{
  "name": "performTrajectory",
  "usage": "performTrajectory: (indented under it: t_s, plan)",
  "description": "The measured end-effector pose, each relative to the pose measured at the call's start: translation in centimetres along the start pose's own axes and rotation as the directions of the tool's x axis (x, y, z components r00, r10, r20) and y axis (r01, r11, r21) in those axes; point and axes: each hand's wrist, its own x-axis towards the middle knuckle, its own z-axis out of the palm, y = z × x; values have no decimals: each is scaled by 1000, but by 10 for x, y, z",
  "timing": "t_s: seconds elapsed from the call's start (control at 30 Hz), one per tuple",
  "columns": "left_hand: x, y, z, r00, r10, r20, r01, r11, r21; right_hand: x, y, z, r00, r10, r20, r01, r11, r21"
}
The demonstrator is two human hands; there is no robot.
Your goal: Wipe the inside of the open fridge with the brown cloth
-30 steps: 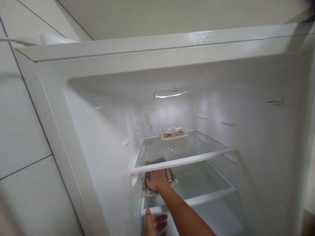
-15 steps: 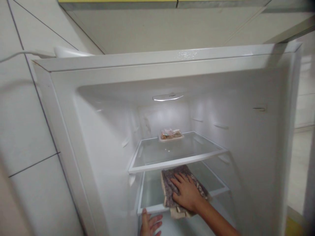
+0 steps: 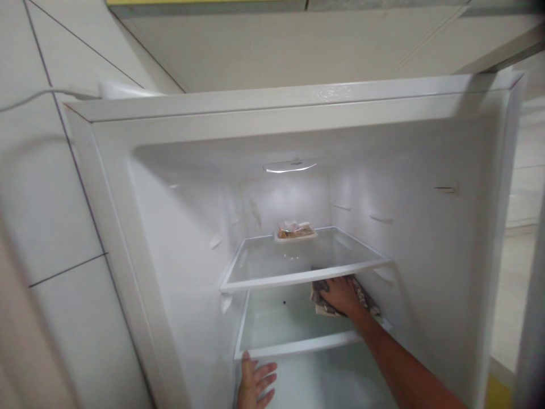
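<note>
My right hand (image 3: 342, 295) presses a folded grey-brown patterned cloth (image 3: 322, 305) onto the lower glass shelf (image 3: 293, 342) of an open fridge, toward its right rear. The upper shelf partly hides the cloth and fingertips. By the front left corner of that lower shelf is my left hand (image 3: 256, 382), fingers spread and holding nothing. Its thumb tip meets or nearly meets the shelf's white front edge. A small dark speck (image 3: 284, 302) lies on the glass, left of the cloth.
The upper glass shelf (image 3: 255, 279) sits just above my right hand. A wrapped food tray (image 3: 294, 231) rests at its back. White fridge walls (image 3: 426, 244) enclose both sides, with a lamp (image 3: 290, 166) overhead. A tiled wall (image 3: 55, 187) stands to the left.
My right hand has moved the cloth back and to the right, under the upper shelf. The dark speck now shows on the glass. My left hand stays near the shelf corner.
</note>
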Motion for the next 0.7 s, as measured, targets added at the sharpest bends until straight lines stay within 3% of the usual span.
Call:
performTrajectory:
  t_s: [0.13,0.23,0.47,0.57,0.7]
  plan:
    - [3,-2,1,1000,-12,-2,12,1000,4,22,-37,7,999,-31,11,30,998,59]
    - [8,-3,-1,1000,-13,-26,14,1000,25,23,-82,18,996,-81,39,77,992,103]
    - [-1,-1,1,999,16,-36,-15,999,48,-18,-193,40,949,-295,110,265,938,222]
    - [-9,1,4,998,29,-60,-24,996,82,-39,-209,38,932,-347,107,306,910,280]
    - [-18,2,2,997,10,-75,-1,992,122,-65,-204,29,918,-391,68,341,864,370]
